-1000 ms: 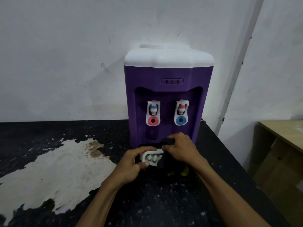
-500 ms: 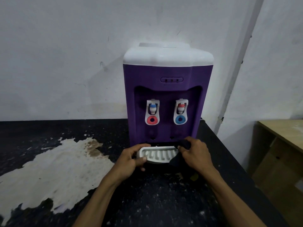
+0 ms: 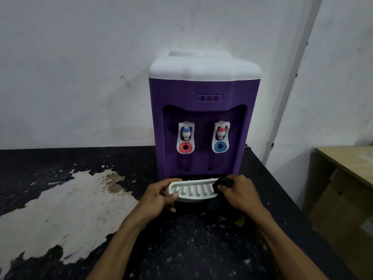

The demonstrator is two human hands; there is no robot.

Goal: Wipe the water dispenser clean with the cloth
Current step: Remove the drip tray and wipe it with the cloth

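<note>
Left hand grips tray edge — right hand pinches cloth

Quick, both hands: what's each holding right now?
Left hand: grips the white slotted plastic drip tray.
Right hand: holds the dark cloth at that tray's right end.

left grip: pinches drip tray left end between thumb and curled fingers | right grip: clutches cloth, knuckles up | forearms: bare, reaching forward, converging

Head-worn view, downward, near water dispenser
</note>
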